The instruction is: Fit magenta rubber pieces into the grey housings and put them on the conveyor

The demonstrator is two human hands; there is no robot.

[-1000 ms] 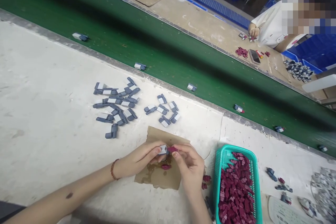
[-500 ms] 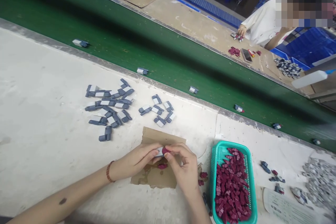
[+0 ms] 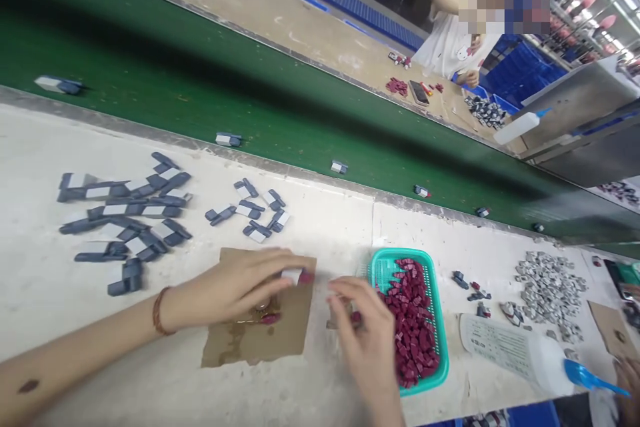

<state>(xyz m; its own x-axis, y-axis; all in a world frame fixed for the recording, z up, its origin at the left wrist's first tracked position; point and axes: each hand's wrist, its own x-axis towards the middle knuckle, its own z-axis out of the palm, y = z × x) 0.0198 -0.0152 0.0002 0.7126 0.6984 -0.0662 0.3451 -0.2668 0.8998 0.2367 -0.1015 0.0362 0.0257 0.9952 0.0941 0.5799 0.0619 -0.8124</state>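
Observation:
My left hand is closed on a small grey-white part with a maroon end, above a brown cardboard piece. A maroon piece lies on the wet cardboard below. My right hand has its fingers apart, between the cardboard and a teal basket of maroon pieces. Another maroon piece shows by its fingers, on the table behind them. Blue-grey and white parts lie in a large group at the left, with a smaller group nearer the middle.
A green conveyor belt carrying several spaced parts crosses beyond the table. At the right are a pile of grey pieces and a white bottle with a blue nozzle. A person sits across the belt; another person's hand shows at the right edge.
My right hand has left the part and moved right, toward the basket, its fingers opening. The part stays in my left hand. The view has shifted right, and the person opposite has moved their arms.

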